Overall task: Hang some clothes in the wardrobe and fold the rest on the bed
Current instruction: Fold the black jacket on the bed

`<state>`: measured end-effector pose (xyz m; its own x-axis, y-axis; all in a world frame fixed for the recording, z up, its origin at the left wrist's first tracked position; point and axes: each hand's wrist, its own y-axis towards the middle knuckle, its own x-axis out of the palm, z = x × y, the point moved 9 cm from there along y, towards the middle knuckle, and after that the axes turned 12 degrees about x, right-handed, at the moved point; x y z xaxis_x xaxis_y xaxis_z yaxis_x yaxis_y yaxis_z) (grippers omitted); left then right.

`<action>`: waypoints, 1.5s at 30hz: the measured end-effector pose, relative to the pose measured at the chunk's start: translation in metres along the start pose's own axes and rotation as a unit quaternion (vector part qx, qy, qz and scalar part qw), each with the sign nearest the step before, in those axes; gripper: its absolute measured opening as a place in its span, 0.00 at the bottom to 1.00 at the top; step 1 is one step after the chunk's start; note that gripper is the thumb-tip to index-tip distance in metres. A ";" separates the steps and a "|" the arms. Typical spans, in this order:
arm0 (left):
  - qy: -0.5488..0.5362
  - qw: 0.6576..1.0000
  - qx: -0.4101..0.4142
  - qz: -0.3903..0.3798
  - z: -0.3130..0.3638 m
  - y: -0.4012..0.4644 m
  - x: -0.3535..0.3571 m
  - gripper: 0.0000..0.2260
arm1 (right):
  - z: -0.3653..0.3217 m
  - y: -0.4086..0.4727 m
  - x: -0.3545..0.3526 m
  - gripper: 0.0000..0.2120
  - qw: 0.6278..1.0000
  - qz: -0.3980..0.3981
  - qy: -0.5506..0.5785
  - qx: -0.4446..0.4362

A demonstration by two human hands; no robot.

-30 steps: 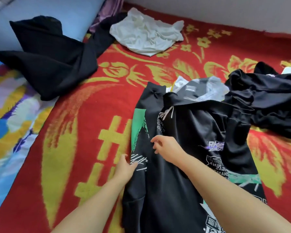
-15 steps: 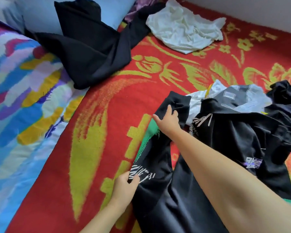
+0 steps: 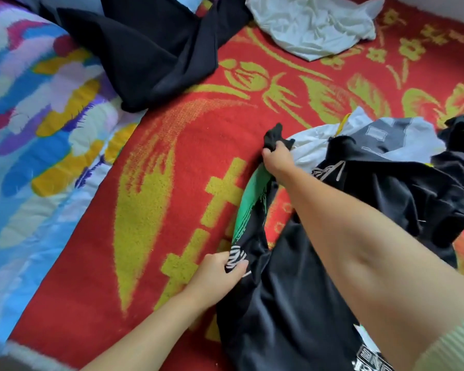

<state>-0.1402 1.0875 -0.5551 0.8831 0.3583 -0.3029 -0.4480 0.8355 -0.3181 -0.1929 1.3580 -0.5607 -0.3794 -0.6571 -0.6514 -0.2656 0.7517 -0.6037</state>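
I see white print on the black tee (image 3: 284,317), unreadable. Right hand (image 3: 277,159) fists its bunched far end; left hand (image 3: 216,271) pinches the near printed edge. Tee on red blanket (image 3: 172,183).

Both arms are bare and reach out from the near edge. The left hand (image 3: 217,271) sits nearer, fingers curled with the thumb on top, pinching a bit of black fabric. The right arm stretches way further out, crossing above the left one, and the right hand (image 3: 276,159) is balled tight round a bunched black end.
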 end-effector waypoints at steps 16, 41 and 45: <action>0.390 0.894 0.076 -0.207 0.060 -0.023 0.233 0.16 | 0.261 -0.015 -0.226 0.22 0.957 0.026 0.267 0.114; 0.423 0.879 -0.128 0.180 0.030 -0.054 0.160 0.25 | 0.534 -0.117 -0.239 0.09 0.944 0.118 0.214 0.224; 0.374 0.921 0.104 0.026 0.127 0.018 0.286 0.22 | 0.525 -0.117 -0.218 0.02 0.934 -0.081 0.315 0.151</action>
<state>0.1220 1.2585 -0.5335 0.4832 0.0773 -0.8721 -0.3821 0.9148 -0.1307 0.3864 1.3842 -0.5898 -0.8275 -0.5252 -0.1984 -0.1388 0.5337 -0.8342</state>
